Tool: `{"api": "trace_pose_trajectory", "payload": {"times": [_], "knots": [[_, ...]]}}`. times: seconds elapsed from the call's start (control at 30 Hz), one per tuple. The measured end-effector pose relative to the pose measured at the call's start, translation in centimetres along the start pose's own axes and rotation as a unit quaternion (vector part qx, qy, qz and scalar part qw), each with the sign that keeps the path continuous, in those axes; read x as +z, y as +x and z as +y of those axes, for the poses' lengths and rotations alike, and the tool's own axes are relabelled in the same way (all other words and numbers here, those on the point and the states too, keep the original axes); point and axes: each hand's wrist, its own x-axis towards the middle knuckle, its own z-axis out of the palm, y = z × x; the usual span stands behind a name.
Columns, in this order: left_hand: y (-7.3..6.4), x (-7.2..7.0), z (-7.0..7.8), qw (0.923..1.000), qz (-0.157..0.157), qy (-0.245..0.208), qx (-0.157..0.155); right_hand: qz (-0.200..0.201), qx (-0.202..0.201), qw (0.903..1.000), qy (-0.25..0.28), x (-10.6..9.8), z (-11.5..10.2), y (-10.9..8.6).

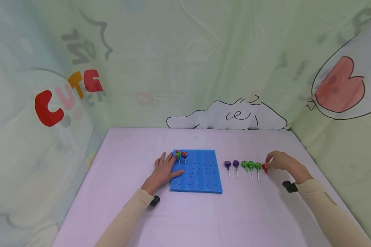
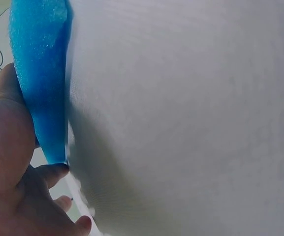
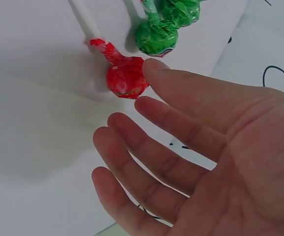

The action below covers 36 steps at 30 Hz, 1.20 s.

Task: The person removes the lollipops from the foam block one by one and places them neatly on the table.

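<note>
My left hand [image 1: 162, 173], fingers spread, rests at the left edge of a blue foam board [image 1: 204, 181] dotted with small holes. Its thumb lies over the board's top, and the left wrist view shows fingers along the foam's side. A green-and-red lollipop [image 1: 178, 154] and a dark red-and-purple lollipop [image 1: 184, 155] stand upright in the board's far left corner. Over on the right, my right hand [image 1: 279, 160] reaches to a red lollipop [image 3: 126, 77] lying on the table. Thumb tip and index fingertip are right at its wrapped head, the other fingers loosely extended.
Left of the red lollipop lie several green lollipops [image 1: 258, 166], then two purple ones [image 1: 236, 164], sticks toward me. All are on a pale pink tabletop [image 1: 191, 219]. A printed fabric curtain [image 1: 173, 68] encloses the table at the back and sides.
</note>
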Motion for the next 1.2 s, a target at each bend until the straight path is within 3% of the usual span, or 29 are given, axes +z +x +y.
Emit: {"api": "trace_pose_trajectory", "payload": {"times": [0.47,1.2], "knots": [[-0.3,-0.2,0.4,1.0,-0.001,0.0,-0.003,0.038,-0.016,0.9991,-0.008,0.1,-1.4,-0.5],[-0.3,-0.3,0.3,1.0,-0.001,-0.002,-0.003,0.075,-0.042,0.9963,-0.007,0.8,-6.6,-0.9]]}}
